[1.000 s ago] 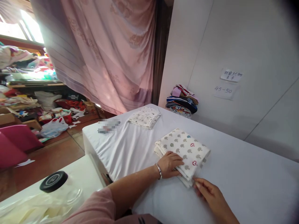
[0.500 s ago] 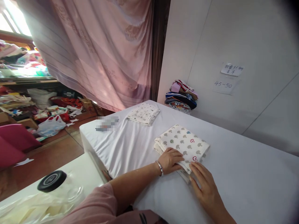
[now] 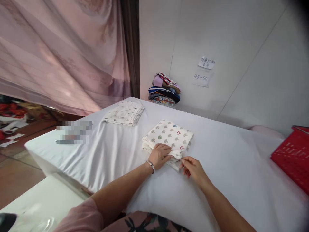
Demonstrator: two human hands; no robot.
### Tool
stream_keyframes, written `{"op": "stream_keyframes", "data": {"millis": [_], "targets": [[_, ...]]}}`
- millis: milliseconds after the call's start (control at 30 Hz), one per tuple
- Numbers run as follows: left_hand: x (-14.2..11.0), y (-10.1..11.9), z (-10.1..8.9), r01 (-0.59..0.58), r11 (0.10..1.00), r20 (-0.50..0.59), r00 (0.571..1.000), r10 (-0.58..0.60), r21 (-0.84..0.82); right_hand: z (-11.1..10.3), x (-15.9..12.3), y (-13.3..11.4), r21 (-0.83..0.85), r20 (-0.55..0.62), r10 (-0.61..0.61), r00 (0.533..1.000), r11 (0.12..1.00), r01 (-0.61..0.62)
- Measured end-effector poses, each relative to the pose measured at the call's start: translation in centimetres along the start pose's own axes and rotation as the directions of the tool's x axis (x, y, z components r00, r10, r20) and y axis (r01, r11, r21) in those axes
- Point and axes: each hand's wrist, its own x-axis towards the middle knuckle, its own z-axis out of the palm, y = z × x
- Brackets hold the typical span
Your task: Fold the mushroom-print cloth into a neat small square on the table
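A folded white cloth [image 3: 168,133] with grey, red, blue and green mushroom prints lies on the white-covered table [image 3: 217,154]. My left hand [image 3: 159,157], with a silver bracelet at the wrist, bends over its near edge; fingers rest on the upper layers and the thumb lies at the edge. At the near right corner, my right hand [image 3: 193,169] pinches the cloth's edge between thumb and forefinger, its other fingers curled. Several layers show along the near side. A second folded white cloth [image 3: 125,112], with small dark prints, lies farther back to the left.
A stack of folded fabrics [image 3: 164,90] stands behind the table against the wall, below paper notes [image 3: 203,78]. At right is a red basket [image 3: 293,156]. A blurred-out object [image 3: 73,132] lies on the table's left. A white surface [image 3: 45,199] adjoins at front left.
The view has swung to the right, bringing the red basket into sight. My right hand has gone from spread fingers beside the cloth's corner to a pinch on it. My left hand stays on the cloth.
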Motion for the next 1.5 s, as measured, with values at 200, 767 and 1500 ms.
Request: {"op": "stream_keyframes", "data": {"millis": [200, 767, 1500], "targets": [[0.0, 0.4, -0.4, -0.014, 0.999, -0.009, 1.0, 0.014, -0.032, 1.6, -0.2, 0.1, 0.29, 0.079, 0.115, 0.99, 0.948, -0.133], [1.8, 2.3, 0.0, 0.054, 0.989, 0.032, 0.998, -0.05, -0.139, 2.4, 0.3, 0.6, 0.466, 0.113, 0.065, 0.992, 0.878, -0.11], [0.2, 1.8, -0.1, -0.135, 0.991, 0.013, 0.991, 0.135, -0.013, 2.4, -0.1, 1.4, 0.461, 0.087, -0.034, 0.996, 0.887, -0.01]]}}
